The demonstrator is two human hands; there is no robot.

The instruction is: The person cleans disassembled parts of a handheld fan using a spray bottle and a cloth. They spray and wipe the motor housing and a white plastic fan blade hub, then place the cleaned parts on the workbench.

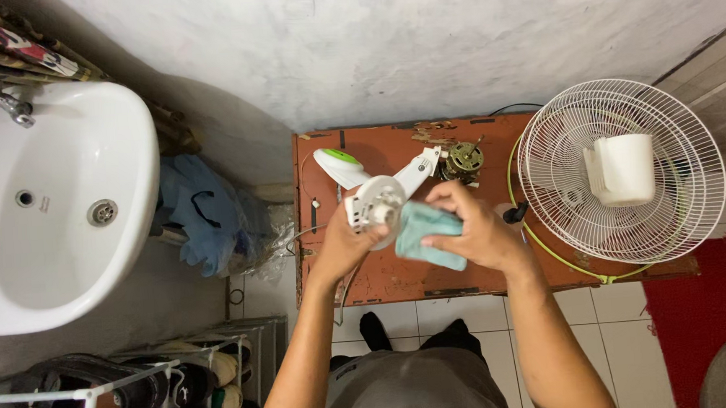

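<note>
While the white fan motor housing [377, 205] is held above the near half of the brown table [401, 281], its round plastic shell reads as rigid, fairly light and smooth enough to slip; best taken around the rim, as here, not by the thin bracket arm [418, 174] that juts from it toward the table's far edge.

Item: teal cloth [429, 235]. Soft, limp, folded thick; lies against the housing's right face, above the table's middle.

Item: left hand [344, 245]. Fingers curled shut around the housing's lower left edge, forearm rising from the table's near edge.

Item: right hand [475, 226]. Closed over the cloth and pressing it to the housing, wrist bent inward, elbow out past the table's near edge.

Item: bare motor [464, 159] with copper windings, at the table's far edge, just behind the hands.

Item: white wire fan guard [687, 167] with white rear cover [625, 168] inside, overhanging the table's right end.

Item: white-and-green fan part [337, 164], far left of the tabletop.

Item: white washbasin [61, 206], well left of the table.
</note>
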